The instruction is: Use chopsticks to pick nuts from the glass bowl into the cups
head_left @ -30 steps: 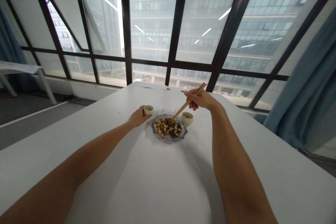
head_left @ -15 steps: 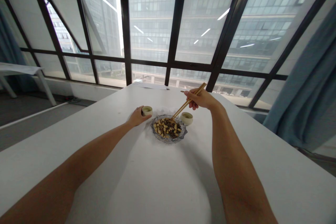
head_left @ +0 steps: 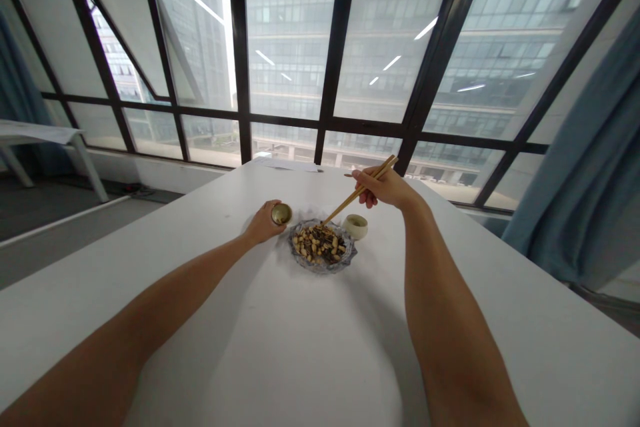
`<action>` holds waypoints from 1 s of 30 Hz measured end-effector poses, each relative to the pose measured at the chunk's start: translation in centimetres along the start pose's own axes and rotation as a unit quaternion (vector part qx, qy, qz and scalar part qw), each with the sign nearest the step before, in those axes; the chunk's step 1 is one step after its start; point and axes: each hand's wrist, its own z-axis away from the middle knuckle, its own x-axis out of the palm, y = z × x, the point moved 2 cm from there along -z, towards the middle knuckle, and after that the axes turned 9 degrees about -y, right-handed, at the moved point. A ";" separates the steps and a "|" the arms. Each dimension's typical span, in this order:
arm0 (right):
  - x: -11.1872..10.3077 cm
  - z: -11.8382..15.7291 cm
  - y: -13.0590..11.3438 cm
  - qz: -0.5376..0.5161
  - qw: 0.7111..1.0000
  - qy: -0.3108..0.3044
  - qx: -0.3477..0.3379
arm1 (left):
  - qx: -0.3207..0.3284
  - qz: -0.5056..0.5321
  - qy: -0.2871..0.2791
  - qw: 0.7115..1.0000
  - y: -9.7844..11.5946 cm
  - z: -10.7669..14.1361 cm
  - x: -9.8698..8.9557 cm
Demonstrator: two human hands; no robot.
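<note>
My left hand is closed round a small pale green cup, whose mouth tilts toward me and shows a little something dark inside. Between the fingers of my right hand is a pair of wooden chopsticks, slanting down to the left. Their tips are close together at the far side of a scalloped clear glass plate. On that plate lies a mix of pale nuts or seeds and dark seeds. A second pale cup stands upright just right of the plate; its contents are unclear.
Everything stands on a wide white table. Papers lie at its far edge, with a small dark object beside them. Behind are dark-framed windows, a blue curtain at the right, and another white table at the left.
The cup in my left hand has tipped toward me and to the right. The chopstick tips have shifted slightly left and drawn together.
</note>
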 end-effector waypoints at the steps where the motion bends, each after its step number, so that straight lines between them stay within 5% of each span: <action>1: 0.0 0.0 -0.1 -0.003 1.000 0.000 -0.003 | 0.008 -0.001 0.002 1.000 0.1 0.0 0.0; 11: 0.0 0.1 -0.1 -0.006 1.000 0.006 0.004 | 0.018 -0.003 -0.001 1.000 0.6 0.1 -0.2; 20: -0.3 0.2 0.1 0.043 0.998 0.012 0.035 | -0.099 0.056 0.047 0.992 -0.8 -0.3 0.1; 30: -0.9 0.7 -0.7 0.073 0.996 0.045 0.035 | -0.140 0.056 0.005 0.989 -1.3 -0.4 0.3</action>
